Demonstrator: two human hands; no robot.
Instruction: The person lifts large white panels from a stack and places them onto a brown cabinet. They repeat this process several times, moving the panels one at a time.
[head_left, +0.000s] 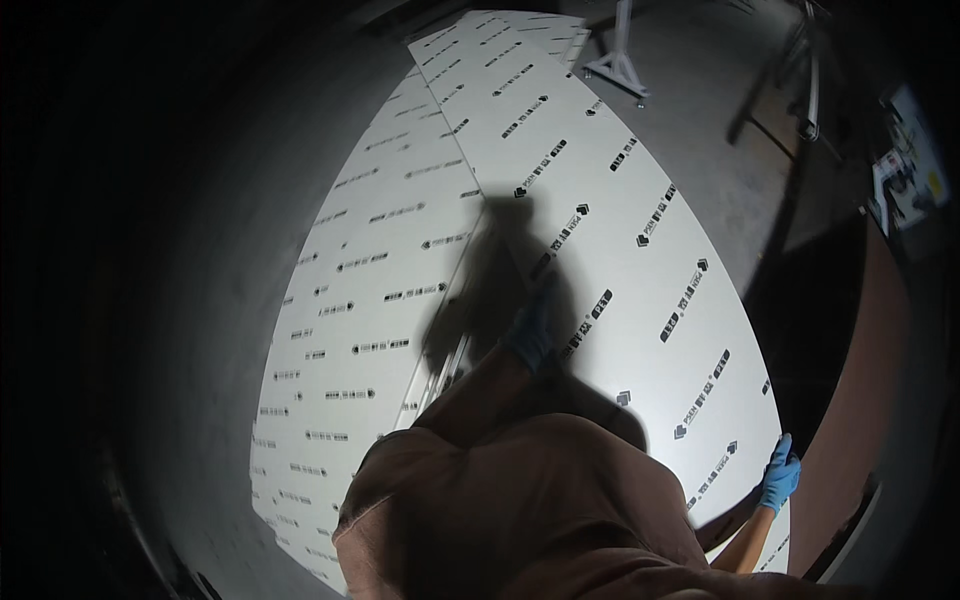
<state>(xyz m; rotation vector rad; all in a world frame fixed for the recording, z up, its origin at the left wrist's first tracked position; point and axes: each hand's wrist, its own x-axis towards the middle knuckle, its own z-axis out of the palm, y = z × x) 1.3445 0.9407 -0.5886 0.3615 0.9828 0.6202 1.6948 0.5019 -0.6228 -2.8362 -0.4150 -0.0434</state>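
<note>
A long white panel (637, 300) printed with rows of dark writing and logos stretches away in front of me. My right hand (781, 474), in a blue glove, grips its right edge close to my body. My left hand (531, 334), also blue-gloved, is at the panel's left edge, deep in my own shadow. The dark hides how its fingers are placed. Left of this panel, and partly beneath it, lies another printed white panel (352, 300). Several stacked panel edges (448, 371) show beside my left forearm.
Beyond the far end are more white panels (551, 30) and a pale metal stand foot (619, 71) on the grey floor (690, 97). A reddish-brown surface (847, 405) curves along the right. Farther right is a blurred, light-coloured object (907, 172). The left side is very dark.
</note>
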